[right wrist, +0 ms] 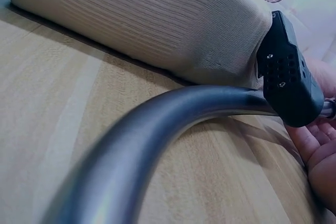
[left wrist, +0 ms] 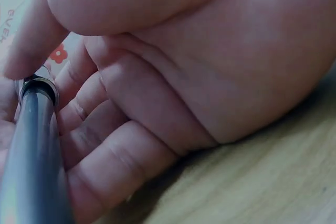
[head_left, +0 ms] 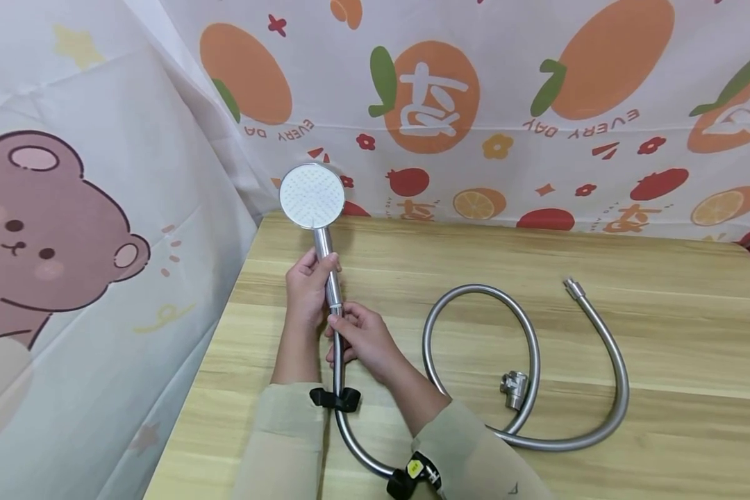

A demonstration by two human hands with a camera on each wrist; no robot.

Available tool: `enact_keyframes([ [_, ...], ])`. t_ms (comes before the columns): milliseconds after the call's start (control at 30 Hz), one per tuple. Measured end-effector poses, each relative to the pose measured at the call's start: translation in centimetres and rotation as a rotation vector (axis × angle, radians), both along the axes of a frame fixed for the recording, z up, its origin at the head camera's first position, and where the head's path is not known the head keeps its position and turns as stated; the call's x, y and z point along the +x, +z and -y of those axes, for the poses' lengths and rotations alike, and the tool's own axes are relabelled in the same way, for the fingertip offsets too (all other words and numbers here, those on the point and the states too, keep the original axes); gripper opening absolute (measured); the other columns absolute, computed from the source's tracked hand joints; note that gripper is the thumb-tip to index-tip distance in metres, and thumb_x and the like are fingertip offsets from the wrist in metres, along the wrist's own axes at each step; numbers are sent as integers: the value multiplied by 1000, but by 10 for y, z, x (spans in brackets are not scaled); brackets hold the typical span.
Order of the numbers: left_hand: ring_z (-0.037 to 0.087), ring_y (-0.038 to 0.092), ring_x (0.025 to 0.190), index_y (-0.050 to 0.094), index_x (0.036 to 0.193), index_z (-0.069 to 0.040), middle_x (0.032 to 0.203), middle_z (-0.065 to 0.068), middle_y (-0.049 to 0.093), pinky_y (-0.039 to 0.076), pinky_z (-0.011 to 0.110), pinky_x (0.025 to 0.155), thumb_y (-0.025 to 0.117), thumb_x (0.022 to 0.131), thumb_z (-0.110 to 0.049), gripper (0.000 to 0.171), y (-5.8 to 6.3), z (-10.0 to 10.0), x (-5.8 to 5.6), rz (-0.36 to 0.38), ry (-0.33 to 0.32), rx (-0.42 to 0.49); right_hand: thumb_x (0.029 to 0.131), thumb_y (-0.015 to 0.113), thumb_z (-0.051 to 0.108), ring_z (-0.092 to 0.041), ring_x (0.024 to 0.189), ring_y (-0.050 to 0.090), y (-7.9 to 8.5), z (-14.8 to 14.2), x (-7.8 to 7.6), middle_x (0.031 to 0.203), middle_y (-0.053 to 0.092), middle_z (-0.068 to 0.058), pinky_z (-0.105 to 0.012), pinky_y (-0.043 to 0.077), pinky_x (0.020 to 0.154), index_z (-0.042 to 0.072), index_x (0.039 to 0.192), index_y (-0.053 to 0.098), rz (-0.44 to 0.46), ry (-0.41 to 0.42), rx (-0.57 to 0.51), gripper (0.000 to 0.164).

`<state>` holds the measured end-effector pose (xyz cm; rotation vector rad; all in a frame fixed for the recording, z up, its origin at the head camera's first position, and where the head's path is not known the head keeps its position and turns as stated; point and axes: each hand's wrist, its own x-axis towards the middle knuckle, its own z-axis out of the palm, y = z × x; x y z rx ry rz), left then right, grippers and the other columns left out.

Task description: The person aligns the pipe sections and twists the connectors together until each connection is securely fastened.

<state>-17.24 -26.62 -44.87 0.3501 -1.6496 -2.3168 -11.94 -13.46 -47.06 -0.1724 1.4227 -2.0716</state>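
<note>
A silver hand shower head [head_left: 312, 196] with a round white spray face points up near the table's back left. My left hand [head_left: 306, 292] grips its handle, thumb along the front. Just below, my right hand [head_left: 369, 340] pinches the grey metal shower hose [head_left: 338, 368] close to where it meets the handle. In the left wrist view, the hose [left wrist: 34, 156] runs up beside the curled fingers of the left hand [left wrist: 147, 77]. The right wrist view shows the hose [right wrist: 173, 108] bending across the wood; fingers at its right edge are only partly visible.
The hose loops over the wooden table [head_left: 694, 333], and its free end [head_left: 573, 288] lies to the right. Inside the loop, a small chrome fitting [head_left: 514, 389] lies against the hose. A fruit-print cloth [head_left: 506, 83] hangs behind, and a bear-print cloth [head_left: 44, 229] hangs at left.
</note>
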Motion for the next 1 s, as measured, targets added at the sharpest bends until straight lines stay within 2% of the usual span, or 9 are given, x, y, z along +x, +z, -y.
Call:
enact_keyframes([
  [300, 7, 54, 53, 68, 107, -8, 69, -3, 66, 44, 17, 47, 71, 90, -12, 18, 2, -2, -2, 2, -11, -4, 95, 66, 18, -22, 57, 68, 1, 0, 0, 88, 64, -9, -34, 60, 52, -4, 124, 54, -18, -27, 3, 38],
  [400, 7, 54, 54, 68, 110, -7, 69, -3, 67, 45, 17, 48, 71, 91, -12, 20, 1, -1, -2, 15, -6, -21, 98, 61, 21, -22, 58, 68, 3, 0, 0, 89, 65, -12, -34, 60, 52, -4, 124, 55, -1, -22, 7, 37],
  [533, 7, 54, 55, 68, 113, -6, 70, -3, 67, 44, 16, 49, 71, 90, -11, 23, 1, 1, -1, 44, 3, -28, 103, 49, 24, -22, 60, 69, 6, -2, 1, 92, 65, -16, -34, 60, 53, -3, 130, 54, 56, -11, -9, 38],
  [633, 7, 53, 54, 68, 111, -7, 69, -3, 67, 43, 16, 48, 72, 90, -12, 22, 0, 2, -2, 39, 5, -23, 105, 44, 26, -23, 60, 69, 6, -2, 2, 96, 65, -22, -34, 60, 54, -3, 132, 53, 69, -14, -18, 40],
  [800, 6, 51, 53, 69, 105, -9, 68, -4, 67, 41, 16, 47, 72, 90, -12, 16, -1, 2, -3, 2, 15, -28, 100, 57, 24, -24, 62, 69, 5, 2, 0, 100, 63, -27, -34, 59, 53, 7, 132, 52, 27, -31, 4, 36],
  [867, 6, 50, 53, 69, 102, -9, 67, -4, 66, 40, 16, 47, 72, 90, -12, 13, 0, 1, -3, -2, 21, -32, 96, 64, 19, -24, 63, 69, 4, 3, 0, 96, 65, -23, -32, 59, 53, 10, 131, 51, 12, -55, 29, 38],
  [1000, 7, 52, 53, 70, 102, -8, 67, -3, 66, 42, 17, 47, 73, 89, -12, 14, 2, -1, -3, -1, 23, -48, 89, 72, 11, -17, 67, 67, 4, 5, -1, 88, 66, -11, -27, 57, 54, 6, 125, 50, -31, -133, 94, 43],
])
